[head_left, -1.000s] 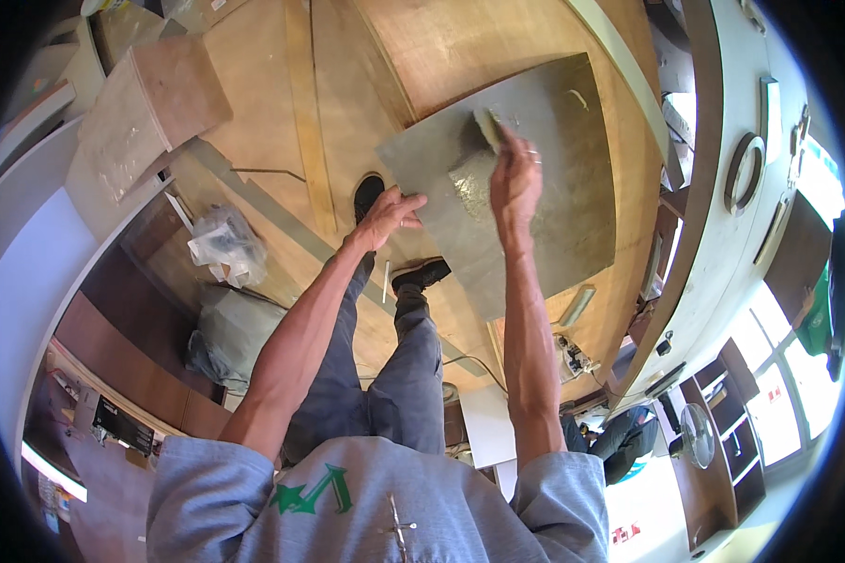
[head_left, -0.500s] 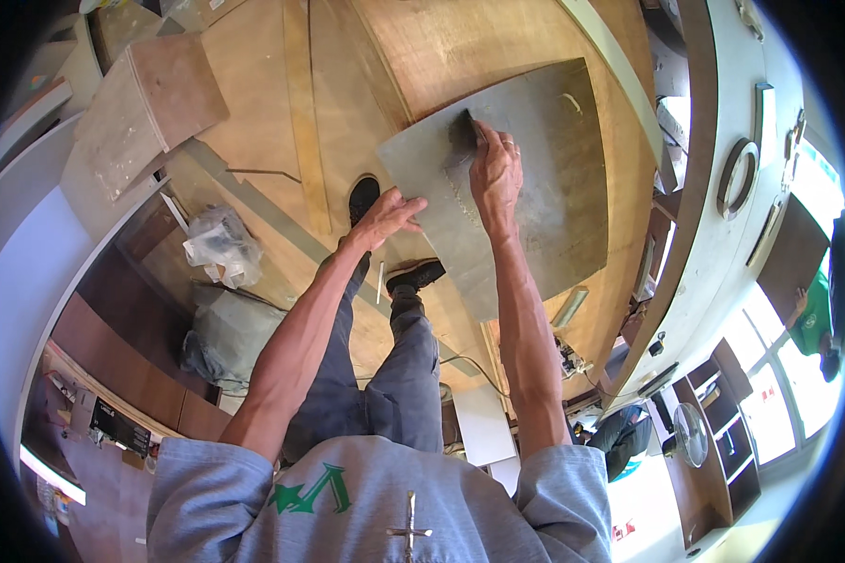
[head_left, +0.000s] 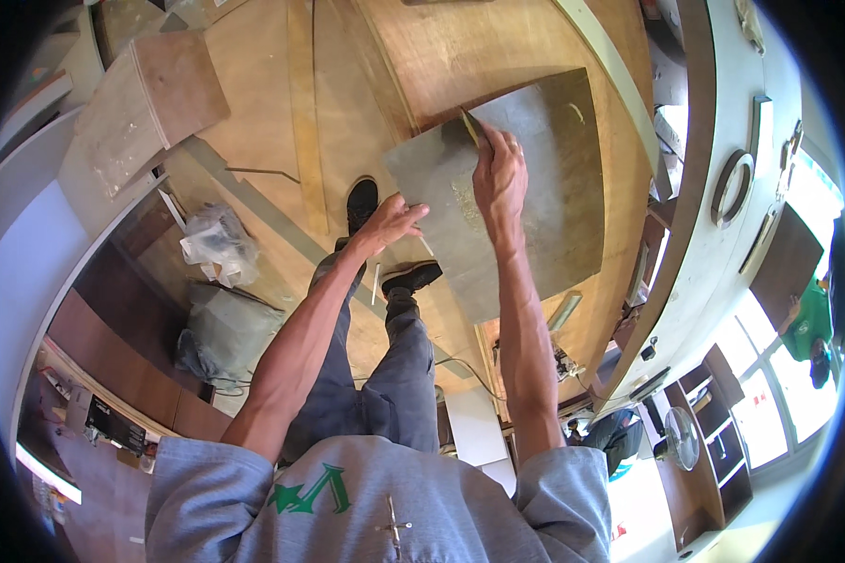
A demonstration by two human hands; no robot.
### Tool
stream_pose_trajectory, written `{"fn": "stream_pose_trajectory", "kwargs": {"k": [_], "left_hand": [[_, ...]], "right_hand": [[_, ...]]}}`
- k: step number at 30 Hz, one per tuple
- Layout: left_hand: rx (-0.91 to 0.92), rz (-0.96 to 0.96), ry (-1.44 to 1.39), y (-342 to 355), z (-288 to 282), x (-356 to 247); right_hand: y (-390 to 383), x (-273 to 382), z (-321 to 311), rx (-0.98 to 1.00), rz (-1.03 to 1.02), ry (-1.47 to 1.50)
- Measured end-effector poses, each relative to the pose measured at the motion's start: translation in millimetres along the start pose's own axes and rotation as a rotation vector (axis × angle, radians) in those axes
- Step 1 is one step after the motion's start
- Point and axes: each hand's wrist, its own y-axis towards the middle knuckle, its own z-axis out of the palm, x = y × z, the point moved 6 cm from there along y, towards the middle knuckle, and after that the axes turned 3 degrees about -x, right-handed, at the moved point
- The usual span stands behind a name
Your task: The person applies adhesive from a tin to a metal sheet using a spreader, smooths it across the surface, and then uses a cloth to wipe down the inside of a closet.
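Note:
My right hand [head_left: 500, 185] grips a thin, dark, flat scraper [head_left: 472, 129] with a yellowish smear along its blade. It is over the upper part of a grey sheet [head_left: 554, 216], whose surface has darker patches. A rough yellowish streak of paste or glue [head_left: 465, 202] lies on the sheet just left of my right hand. My left hand [head_left: 390, 225] is at the sheet's left edge, fingers partly bent and apart. Whether its fingertips touch the edge I cannot tell.
The sheet lies on a large plywood surface [head_left: 347, 113]. Brown boards [head_left: 183, 89] lie at upper left, above a plastic bag [head_left: 221, 244]. A long white surface on the right holds a tape roll [head_left: 732, 188]. A person in green [head_left: 807, 324] and a fan [head_left: 683, 438] are farther right.
The scraper has tilted, so the yellowish smear on its blade now shows. The streak on the sheet looks broader and yellower. My left hand has barely moved.

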Motion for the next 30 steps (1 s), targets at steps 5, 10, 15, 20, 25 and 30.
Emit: {"fn": "stream_pose_trajectory", "kwargs": {"k": [5, 10, 15, 20, 25, 30], "left_hand": [[0.032, 0.073, -0.078, -5, 4, -6], [0.056, 0.044, 0.01, -2, 14, -8], [-0.01, -0.009, 0.066, 4, 1, 11], [-0.025, 0.073, -0.016, 2, 7, 1], [-0.033, 0.067, -0.039, 0, 8, -2], [-0.037, 0.1, -0.073, 1, 7, -4]], "right_hand": [[-46, 17, 2, 0.033, -0.138, 0.004], [-25, -33, -23, -0.111, 0.171, -0.114], [-14, -13, 6, -0.042, 0.122, -0.162], [-13, 23, 18, 0.029, 0.019, -0.097], [-35, 60, -3, -0.019, -0.028, 0.022], [-65, 50, 5, 0.061, -0.104, -0.079]]}}
